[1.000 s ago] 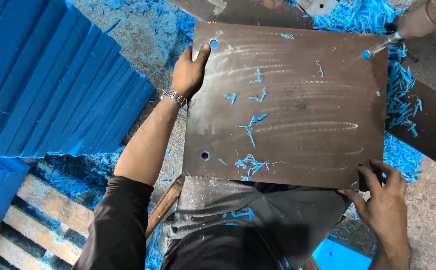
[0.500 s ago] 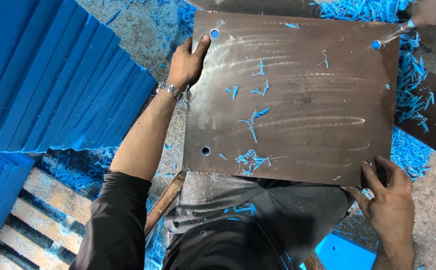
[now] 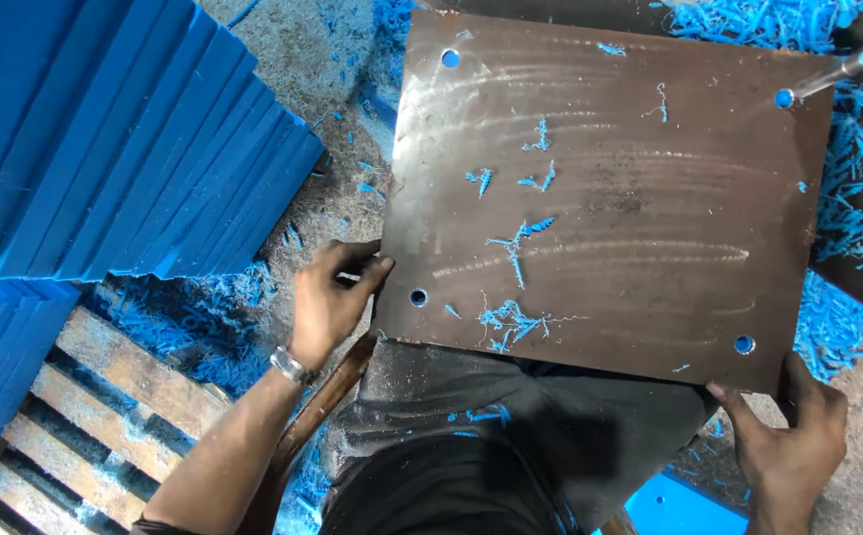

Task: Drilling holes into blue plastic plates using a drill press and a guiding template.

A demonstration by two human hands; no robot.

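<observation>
Both hands grip the brown metal plate (image 3: pixel 610 188): left hand (image 3: pixel 330 297) holds its left edge, right hand (image 3: pixel 788 431) holds the near right corner. Plate lies over blue shavings (image 3: pixel 848 198), beside stacked blue sheets (image 3: pixel 114 129).

The left hand (image 3: pixel 327 302) has slid from the plate's (image 3: pixel 630 208) far corner to its near edge.

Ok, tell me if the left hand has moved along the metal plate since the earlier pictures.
Yes. The left hand has slid down the metal plate's left edge, from the far corner hole to beside the near corner hole.
</observation>
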